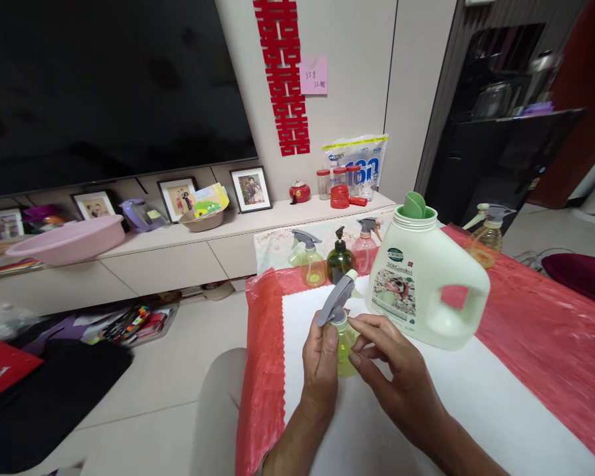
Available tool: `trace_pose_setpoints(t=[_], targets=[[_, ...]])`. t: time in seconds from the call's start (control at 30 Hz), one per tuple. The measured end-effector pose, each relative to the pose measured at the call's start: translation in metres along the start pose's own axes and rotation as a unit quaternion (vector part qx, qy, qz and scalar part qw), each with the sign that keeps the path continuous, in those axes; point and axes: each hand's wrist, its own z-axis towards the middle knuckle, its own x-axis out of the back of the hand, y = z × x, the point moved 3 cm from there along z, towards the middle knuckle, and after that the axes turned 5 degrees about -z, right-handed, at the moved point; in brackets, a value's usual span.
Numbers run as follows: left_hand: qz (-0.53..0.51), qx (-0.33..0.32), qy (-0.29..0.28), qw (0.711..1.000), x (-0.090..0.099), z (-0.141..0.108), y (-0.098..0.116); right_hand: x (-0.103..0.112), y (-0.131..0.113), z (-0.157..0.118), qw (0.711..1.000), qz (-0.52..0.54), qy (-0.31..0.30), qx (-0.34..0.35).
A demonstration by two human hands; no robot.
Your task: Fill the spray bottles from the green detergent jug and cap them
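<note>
A small yellow-green spray bottle [347, 350] with a grey trigger head [337, 301] is held upright over the white sheet. My left hand [320, 363] wraps round its neck and side, thumb toward me. On the bottle's right side, the bent fingers of my right hand [389, 363] press near the collar. Just behind stands a large pale green jug [401, 264] with a green cap or scoop [415, 205] in its mouth. Beyond my hands are an amber spray bottle [313, 264], a dark green pump bottle [341, 258] and a pink spray bottle [365, 251].
The white sheet [476, 403] lies over a red plastic table cover [540, 311]. Another spray bottle [488, 238] stands at the far right. Along the wall, a low cabinet [153, 268] bears a pink basin [69, 239], framed photos and red-lidded jars [323, 184].
</note>
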Motion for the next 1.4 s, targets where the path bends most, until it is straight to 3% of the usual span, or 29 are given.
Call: trace_pose_setpoints(t=[0.2, 0.43, 0.73, 0.93, 1.07, 1.4], targets=[[0.025, -0.022, 0.01, 0.999, 0.003, 0.003, -0.005, -0.001, 0.0, 0.003, 1.0, -0.011, 0.013, 0.014], [0.073, -0.061, -0.003, 0.995, -0.007, 0.003, 0.008, -0.01, 0.024, 0.001, 0.992, 0.002, 0.084, -0.093], [0.102, -0.059, 0.005, 0.993, -0.009, 0.002, 0.01, -0.02, 0.023, 0.021, 0.988, 0.095, 0.003, -0.119], [0.113, -0.039, 0.013, 0.993, -0.01, -0.001, 0.009, -0.022, 0.037, 0.016, 0.975, 0.158, 0.016, -0.154], [0.063, -0.054, 0.019, 0.996, -0.013, -0.002, 0.008, -0.029, 0.046, 0.012, 0.959, 0.213, 0.029, -0.184], [0.064, -0.065, 0.029, 0.995, -0.009, -0.004, 0.0, -0.03, 0.038, 0.009, 0.938, 0.291, 0.018, -0.189]])
